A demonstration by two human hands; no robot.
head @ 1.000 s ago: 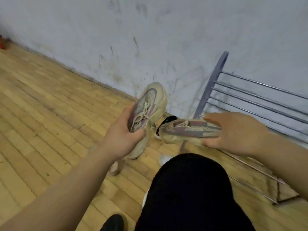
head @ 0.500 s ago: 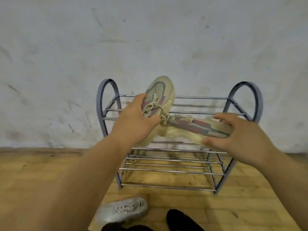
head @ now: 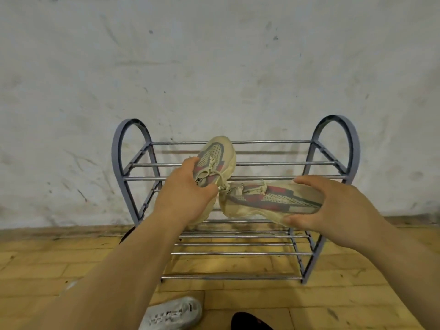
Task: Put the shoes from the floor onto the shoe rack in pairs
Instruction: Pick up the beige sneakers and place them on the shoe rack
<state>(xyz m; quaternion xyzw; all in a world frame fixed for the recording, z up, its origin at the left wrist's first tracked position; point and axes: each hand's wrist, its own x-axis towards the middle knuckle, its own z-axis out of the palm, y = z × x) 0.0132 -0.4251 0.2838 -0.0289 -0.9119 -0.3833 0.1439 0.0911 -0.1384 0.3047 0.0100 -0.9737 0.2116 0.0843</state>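
- Left hand point(head: 188, 198) clamps one shoe point(head: 215, 158), toe pointing up toward the wall, over the rack point(head: 238, 164).
- Right hand point(head: 333, 210) clamps its mate point(head: 269, 201), long axis crosswise, before the top shelf; it needs turning parallel.

Shoe rack point(head: 234, 178): now centred and square-on, where a second ago only its left end showed at the right edge. Left hand point(head: 184, 198) and right hand point(head: 333, 210): now carry both beige shoes point(head: 269, 200) before the rack's upper shelf. Grey shoe point(head: 173, 314) now visible on floor.
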